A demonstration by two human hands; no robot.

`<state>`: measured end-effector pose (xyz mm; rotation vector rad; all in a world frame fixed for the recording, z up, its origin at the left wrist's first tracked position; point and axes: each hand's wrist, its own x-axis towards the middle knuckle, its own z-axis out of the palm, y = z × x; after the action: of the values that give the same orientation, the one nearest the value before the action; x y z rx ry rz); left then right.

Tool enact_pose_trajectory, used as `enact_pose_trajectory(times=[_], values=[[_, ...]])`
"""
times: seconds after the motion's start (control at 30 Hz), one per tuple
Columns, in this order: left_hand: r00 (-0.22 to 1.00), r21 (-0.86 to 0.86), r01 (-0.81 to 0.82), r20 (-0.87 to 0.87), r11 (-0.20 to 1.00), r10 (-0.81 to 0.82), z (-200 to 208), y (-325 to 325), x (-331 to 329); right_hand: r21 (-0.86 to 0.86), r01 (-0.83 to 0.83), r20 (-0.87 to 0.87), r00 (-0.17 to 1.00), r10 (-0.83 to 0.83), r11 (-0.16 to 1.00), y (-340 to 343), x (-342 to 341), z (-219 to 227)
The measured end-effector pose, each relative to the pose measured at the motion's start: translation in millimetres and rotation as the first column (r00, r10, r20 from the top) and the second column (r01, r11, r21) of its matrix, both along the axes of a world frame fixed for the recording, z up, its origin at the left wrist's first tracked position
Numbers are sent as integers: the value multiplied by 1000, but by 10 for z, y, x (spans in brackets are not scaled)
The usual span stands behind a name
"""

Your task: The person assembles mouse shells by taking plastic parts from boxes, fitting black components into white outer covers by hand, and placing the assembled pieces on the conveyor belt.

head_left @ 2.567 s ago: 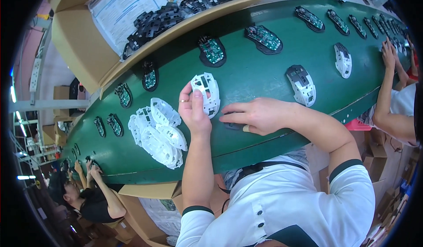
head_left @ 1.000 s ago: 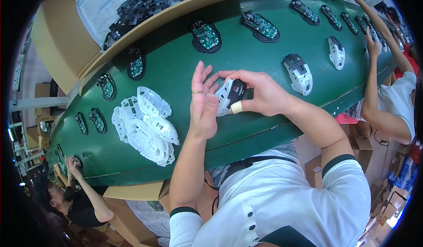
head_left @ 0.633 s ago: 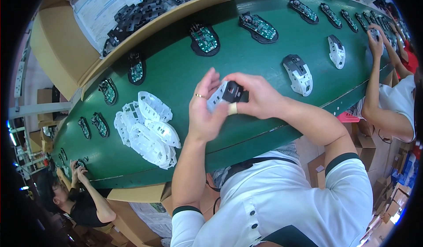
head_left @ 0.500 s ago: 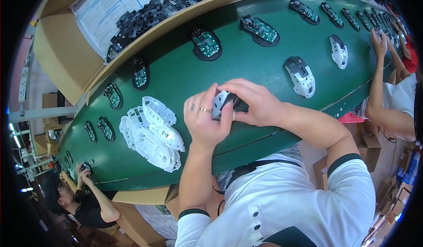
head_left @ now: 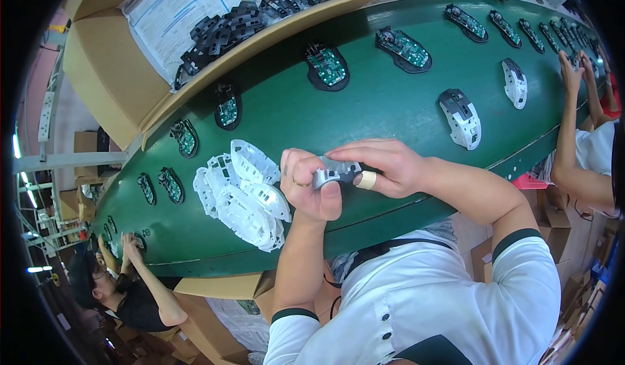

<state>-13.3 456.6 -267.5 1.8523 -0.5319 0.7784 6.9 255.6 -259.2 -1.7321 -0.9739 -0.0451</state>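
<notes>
Left hand (head_left: 306, 186) curled narrow around the left end of a white-and-dark mouse top shell (head_left: 333, 171), thumb along the near side, ring (head_left: 300, 183) on one finger; right hand (head_left: 394, 166) holding the same shell at its right end, fingers flat over the top, thumb below with a pale yellow wrap (head_left: 367, 180); shell is up between both hands, over the near part of the green worktop (head_left: 384, 114), seen edge-on and partly hidden by fingers; exact fit of dark part to white part cannot be told.

Just left of the left hand, a heap of white mouse shells (head_left: 244, 212), overlapping; right of the hands, two white mouse shells with dark tops, the nearer one (head_left: 461, 119) larger in view, the farther one (head_left: 515, 84) apart from it; along the far side, a spaced row of black mouse bases with green circuit boards (head_left: 327, 67); beyond them, a cardboard carton (head_left: 107, 72) holding a pile of black plastic parts (head_left: 224, 39); co-worker in a black shirt (head_left: 143, 300) at lower left, another in a white shirt (head_left: 596, 160) at right, both with hands at the worktop.
</notes>
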Motion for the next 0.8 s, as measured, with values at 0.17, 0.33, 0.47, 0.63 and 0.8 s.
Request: enact_pose_trajectory(times=[0.17,0.33,0.47,0.63,0.8], values=[[999,-23,0,49,1000,2,8,-4,-12,8,21,78,997,-22,1000,57,-15,3],[991,49,-95,-88,994,99,-83,-79,82,-53,111,-183,976,-119,992,-14,76,120],[958,62,-283,-19,957,285,-37,-10,128,-302,221,-420,843,-337,927,-323,325,353],[862,253,-503,68,827,503,71,343,196,-555,585,318,806,-499,592,-603,358,425],[565,269,-810,122,521,816,162,1032,276,-159,578,177,814,-553,800,-269,384,764]])
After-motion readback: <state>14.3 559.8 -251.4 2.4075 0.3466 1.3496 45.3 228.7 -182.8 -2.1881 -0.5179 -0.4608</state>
